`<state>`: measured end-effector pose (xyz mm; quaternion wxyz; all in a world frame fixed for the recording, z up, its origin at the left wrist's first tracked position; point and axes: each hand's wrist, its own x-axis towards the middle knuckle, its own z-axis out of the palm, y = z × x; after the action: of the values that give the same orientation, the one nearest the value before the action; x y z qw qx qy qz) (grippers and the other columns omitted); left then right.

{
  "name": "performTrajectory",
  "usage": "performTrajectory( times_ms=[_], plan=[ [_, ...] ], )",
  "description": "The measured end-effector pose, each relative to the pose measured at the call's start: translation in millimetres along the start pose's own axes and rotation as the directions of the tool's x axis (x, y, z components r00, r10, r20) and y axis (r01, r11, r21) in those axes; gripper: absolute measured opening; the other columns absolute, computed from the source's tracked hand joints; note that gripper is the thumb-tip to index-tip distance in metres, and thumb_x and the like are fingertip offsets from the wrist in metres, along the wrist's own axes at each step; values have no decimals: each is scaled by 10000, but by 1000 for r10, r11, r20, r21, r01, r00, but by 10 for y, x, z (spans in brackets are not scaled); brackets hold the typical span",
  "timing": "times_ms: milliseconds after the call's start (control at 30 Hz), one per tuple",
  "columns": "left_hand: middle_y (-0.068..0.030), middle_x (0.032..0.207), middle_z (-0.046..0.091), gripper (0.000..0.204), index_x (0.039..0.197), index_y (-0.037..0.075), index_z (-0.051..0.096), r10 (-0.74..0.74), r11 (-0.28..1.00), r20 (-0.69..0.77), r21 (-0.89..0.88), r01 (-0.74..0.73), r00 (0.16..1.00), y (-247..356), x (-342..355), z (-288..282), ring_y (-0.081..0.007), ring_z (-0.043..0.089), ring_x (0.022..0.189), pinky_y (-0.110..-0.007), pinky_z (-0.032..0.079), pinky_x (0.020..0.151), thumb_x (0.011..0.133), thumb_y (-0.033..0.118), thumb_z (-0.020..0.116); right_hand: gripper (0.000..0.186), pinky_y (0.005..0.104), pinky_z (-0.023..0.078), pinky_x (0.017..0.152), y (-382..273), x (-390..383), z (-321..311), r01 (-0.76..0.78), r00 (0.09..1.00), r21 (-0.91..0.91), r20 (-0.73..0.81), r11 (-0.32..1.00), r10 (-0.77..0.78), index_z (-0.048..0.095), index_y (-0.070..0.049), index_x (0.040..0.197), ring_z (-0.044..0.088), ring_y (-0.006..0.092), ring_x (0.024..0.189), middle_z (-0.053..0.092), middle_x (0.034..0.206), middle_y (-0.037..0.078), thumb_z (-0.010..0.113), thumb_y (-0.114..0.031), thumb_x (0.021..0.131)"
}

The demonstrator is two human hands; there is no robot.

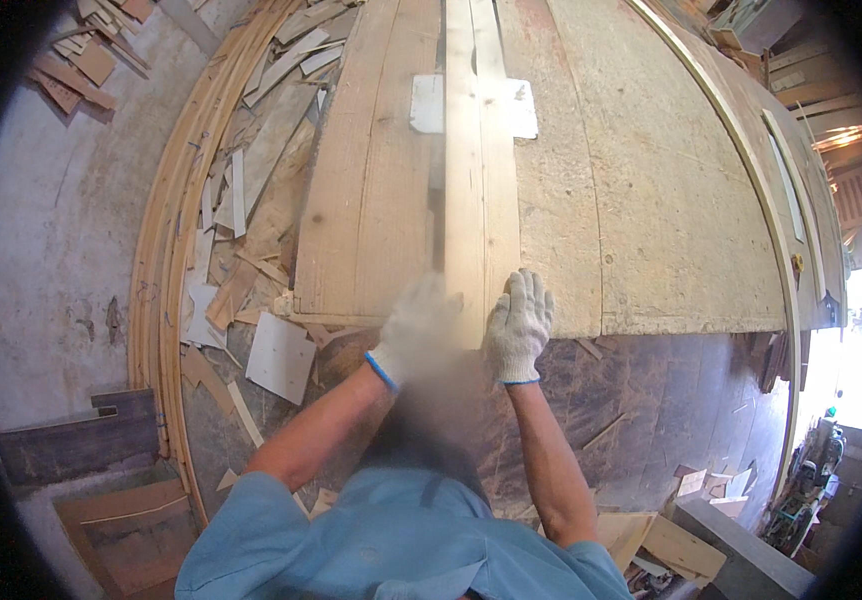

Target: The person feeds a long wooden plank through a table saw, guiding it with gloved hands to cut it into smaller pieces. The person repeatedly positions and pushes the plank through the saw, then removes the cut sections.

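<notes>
Two long, pale wooden boards lie side by side down the middle of a wooden worktable, their near ends at its front edge. My right hand, in a white knit glove with a blue cuff, presses along the right edge of the boards, fingers stretched forward. On the left side of the near ends is my left hand, gloved the same way; motion smears its fingers, so its grip cannot be made out. A whitish haze blurs the space around it. Farther away, a white plate shows on both sides of the boards.
Wood offcuts are heaped left of the table, beside long strips along the wall. A white square panel lies near the table's left front corner. One long strip runs past the right side. A grey beam sits at lower right.
</notes>
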<state>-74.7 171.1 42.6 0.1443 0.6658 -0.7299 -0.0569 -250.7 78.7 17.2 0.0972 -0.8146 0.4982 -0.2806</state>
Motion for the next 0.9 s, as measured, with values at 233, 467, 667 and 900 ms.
performTrajectory(
  times_ms=[233, 467, 667, 900],
  plan=[
    [-374, 1541, 458, 834, 1452, 40, 592, -67, 997, 156, -35, 73, 986, -53, 153, -134, -502, 398, 1496, -587, 268, 1255, 787, 499, 796, 448, 551, 320, 1229, -117, 261, -58, -161, 960, -45, 225, 986, 167, 608, -23, 1402, 511, 398, 1426, 627, 1435, 202, 601, -190, 986],
    [-370, 1562, 436, 850, 1458, 25, 570, -2, 998, 37, -59, 4, 999, -195, 177, -36, -509, 371, 1509, -584, 262, 1257, 776, 461, 827, 462, 554, 326, 1223, 56, 217, 216, -10, 1000, -62, 22, 998, 12, 604, -2, 1393, 507, 404, 1423, 624, 1434, 205, 612, -189, 971],
    [-373, 1549, 449, 853, 1445, 26, 578, -13, 998, -10, -57, 12, 1000, -270, 218, -12, -509, 396, 1493, -587, 301, 1239, 739, 427, 839, 452, 530, 346, 1196, -43, 355, 177, 32, 999, -86, 28, 996, -29, 586, -20, 1401, 524, 386, 1389, 636, 1379, 184, 589, -171, 975],
    [-368, 1543, 459, 856, 1443, 33, 584, -26, 998, -31, -51, 25, 999, -379, 387, -59, -496, 418, 1481, -572, 317, 1241, 717, 404, 841, 467, 561, 326, 1220, -66, 535, 261, 21, 999, -43, 29, 999, -20, 566, 15, 1416, 509, 420, 1411, 623, 1409, 238, 597, -168, 987]
  ],
)
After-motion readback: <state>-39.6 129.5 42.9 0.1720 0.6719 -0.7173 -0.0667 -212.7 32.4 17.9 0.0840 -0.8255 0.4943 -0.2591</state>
